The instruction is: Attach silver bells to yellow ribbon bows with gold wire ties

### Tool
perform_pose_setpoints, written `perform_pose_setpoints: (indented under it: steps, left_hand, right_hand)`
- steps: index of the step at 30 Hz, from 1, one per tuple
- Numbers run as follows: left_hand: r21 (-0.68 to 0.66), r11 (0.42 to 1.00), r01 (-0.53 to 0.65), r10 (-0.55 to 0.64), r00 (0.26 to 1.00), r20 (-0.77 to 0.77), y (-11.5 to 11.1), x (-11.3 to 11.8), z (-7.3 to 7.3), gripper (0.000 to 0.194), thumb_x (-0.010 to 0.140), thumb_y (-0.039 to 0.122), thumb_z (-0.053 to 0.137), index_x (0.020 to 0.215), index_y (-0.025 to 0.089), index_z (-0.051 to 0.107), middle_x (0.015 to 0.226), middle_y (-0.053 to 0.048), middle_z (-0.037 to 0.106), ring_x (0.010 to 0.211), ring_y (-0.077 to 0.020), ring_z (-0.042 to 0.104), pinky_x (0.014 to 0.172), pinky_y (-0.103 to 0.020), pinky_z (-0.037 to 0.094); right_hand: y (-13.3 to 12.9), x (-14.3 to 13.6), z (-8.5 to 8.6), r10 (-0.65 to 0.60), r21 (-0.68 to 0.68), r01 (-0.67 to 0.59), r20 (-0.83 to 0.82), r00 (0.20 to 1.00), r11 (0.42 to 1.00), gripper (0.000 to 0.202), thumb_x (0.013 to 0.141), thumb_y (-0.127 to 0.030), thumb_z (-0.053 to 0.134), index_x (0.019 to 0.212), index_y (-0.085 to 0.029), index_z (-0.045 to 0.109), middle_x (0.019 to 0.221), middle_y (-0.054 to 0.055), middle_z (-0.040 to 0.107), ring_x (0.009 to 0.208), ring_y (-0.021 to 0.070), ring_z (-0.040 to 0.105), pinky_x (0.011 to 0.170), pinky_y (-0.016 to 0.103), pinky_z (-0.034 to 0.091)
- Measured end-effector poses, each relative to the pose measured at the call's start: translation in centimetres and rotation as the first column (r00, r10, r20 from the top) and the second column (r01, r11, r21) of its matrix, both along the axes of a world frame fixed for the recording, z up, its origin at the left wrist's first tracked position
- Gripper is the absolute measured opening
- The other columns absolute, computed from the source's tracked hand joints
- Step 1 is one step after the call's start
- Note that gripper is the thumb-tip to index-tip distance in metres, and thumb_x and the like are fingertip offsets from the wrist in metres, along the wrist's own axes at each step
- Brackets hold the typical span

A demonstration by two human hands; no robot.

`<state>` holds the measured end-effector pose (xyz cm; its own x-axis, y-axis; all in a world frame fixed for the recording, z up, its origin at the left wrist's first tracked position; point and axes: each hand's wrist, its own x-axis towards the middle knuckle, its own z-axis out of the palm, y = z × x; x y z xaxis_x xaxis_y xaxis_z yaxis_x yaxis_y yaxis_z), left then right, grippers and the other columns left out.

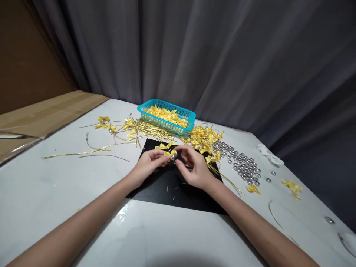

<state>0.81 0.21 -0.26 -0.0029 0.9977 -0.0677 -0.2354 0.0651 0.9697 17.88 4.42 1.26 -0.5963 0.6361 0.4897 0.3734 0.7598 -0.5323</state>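
Note:
Over a black mat (161,189), my left hand (151,163) is closed in a pinch on a small yellow ribbon bow (170,153). A shiny silver bead (172,157) shows at the bow's lower edge. Close on the right is my right hand (194,167), its thumb and index finger apart on either side of the bead. I cannot make out any thin wire between those fingers. More yellow bows (164,146) lie just behind my left hand, at the mat's far edge.
A turquoise basket (144,114) of yellow bows stands at the back, with gold wire strips (151,129) before it. A pile of bows (204,137) and many silver beads (247,168) lie to the right. Cardboard (55,107) is at the left, a grey curtain (222,55) behind.

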Motion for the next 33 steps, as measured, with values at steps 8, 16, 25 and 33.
perform_pose_setpoints:
  steps: [8,16,25,33]
  left_hand:
    - [0.007,0.999,0.038,-0.038,0.999,0.004,-0.1,-0.2,-0.4,0.023,0.063,0.033,0.076,0.075,0.015,0.067,0.070,0.000,0.064,0.068,-0.0111,0.056,0.067,-0.023,0.043]
    - [0.032,0.999,0.004,-0.002,0.998,-0.065,-0.1,0.0,0.0,0.024,0.061,0.034,0.077,0.072,0.015,0.068,0.067,0.001,0.064,0.065,-0.0115,0.055,0.063,-0.023,0.042]
    - [0.050,0.998,-0.034,0.041,0.989,-0.143,-0.2,0.3,0.3,0.022,0.058,0.033,0.076,0.065,0.015,0.065,0.061,0.001,0.062,0.058,-0.0118,0.052,0.059,-0.025,0.040]
    - [0.059,0.997,-0.048,0.057,0.986,-0.157,-0.1,0.3,0.1,0.023,0.059,0.035,0.076,0.065,0.015,0.065,0.061,0.000,0.063,0.060,-0.0132,0.055,0.060,-0.026,0.042]
  right_hand:
    - [1.8,0.3,1.1,0.109,-0.489,-0.077,0.037,0.993,0.869,0.022,0.076,-0.033,0.058,0.083,-0.013,0.062,0.064,-0.004,0.037,0.051,0.0070,0.035,0.049,0.022,0.032]
    - [2.5,0.7,1.2,0.192,-0.408,-0.121,0.138,0.972,0.905,0.032,0.084,-0.041,0.054,0.076,-0.012,0.066,0.065,0.000,0.048,0.056,0.0087,0.042,0.052,0.022,0.033]
    - [3.4,2.2,3.0,0.180,-0.146,-0.142,0.289,0.940,0.979,0.018,0.087,-0.021,0.053,0.078,-0.014,0.066,0.070,0.005,0.059,0.067,0.0137,0.051,0.067,0.027,0.037]
    - [2.7,1.4,2.6,0.024,-0.207,0.014,0.180,0.983,0.978,0.015,0.085,-0.026,0.054,0.077,-0.016,0.062,0.070,0.003,0.057,0.063,0.0125,0.049,0.063,0.025,0.036]
